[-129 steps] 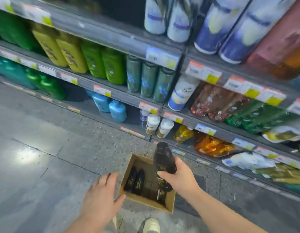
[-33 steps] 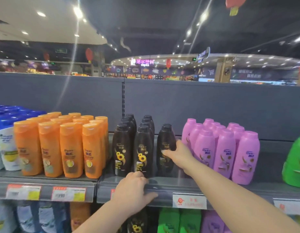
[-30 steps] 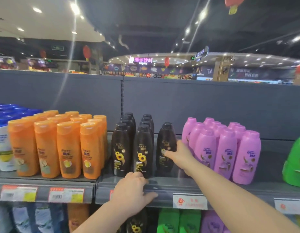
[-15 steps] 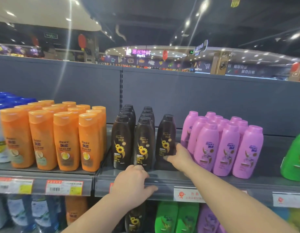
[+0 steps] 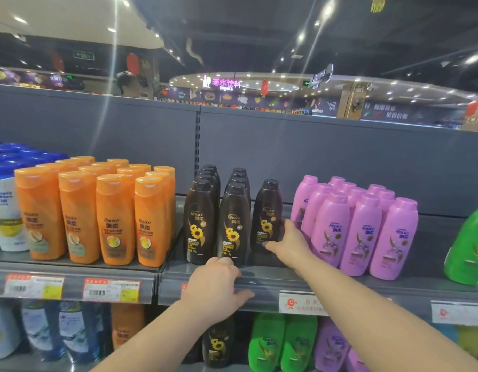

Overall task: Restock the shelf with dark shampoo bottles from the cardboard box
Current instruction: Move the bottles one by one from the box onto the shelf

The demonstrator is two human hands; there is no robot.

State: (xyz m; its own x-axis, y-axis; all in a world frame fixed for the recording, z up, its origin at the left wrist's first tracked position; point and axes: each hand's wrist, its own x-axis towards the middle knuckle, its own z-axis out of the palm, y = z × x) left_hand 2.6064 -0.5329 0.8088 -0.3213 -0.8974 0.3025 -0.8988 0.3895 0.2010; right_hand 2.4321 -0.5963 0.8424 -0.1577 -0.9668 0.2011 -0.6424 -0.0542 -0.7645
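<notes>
The shelf (image 5: 272,269) carries upright bottles grouped by colour. At centre stand two front-to-back rows of dark bottles (image 5: 201,224), and just right of them a single dark bottle (image 5: 267,210) stands alone at the head of a third row, set slightly back from the shelf edge. Its label faces forward and reads "Rejoice" over Chinese characters, with a sunflower emblem; the two front bottles of the full rows bear the same mark plus "2in1". Left of the dark group is a block of orange bottles (image 5: 114,218), also marked "Rejoice". Further left are white bottles with blue caps (image 5: 7,210); their print is blurred. Right of the lone bottle stand pink bottles (image 5: 358,232) marked "Rejoice", then a green bottle (image 5: 471,251) at the frame edge. Price tags (image 5: 111,291) sit in the shelf's front rail; their text is illegible. A neon sign (image 5: 225,84) in the background reads "DRINKS" under Chinese characters. The right hand (image 5: 288,244) reaches forward, arm extended, its fingers and thumb wrapped round the lower body of the lone dark bottle. The left hand (image 5: 219,285) rests palm down on the shelf's front edge, fingers curled over the rail, holding no product.
</notes>
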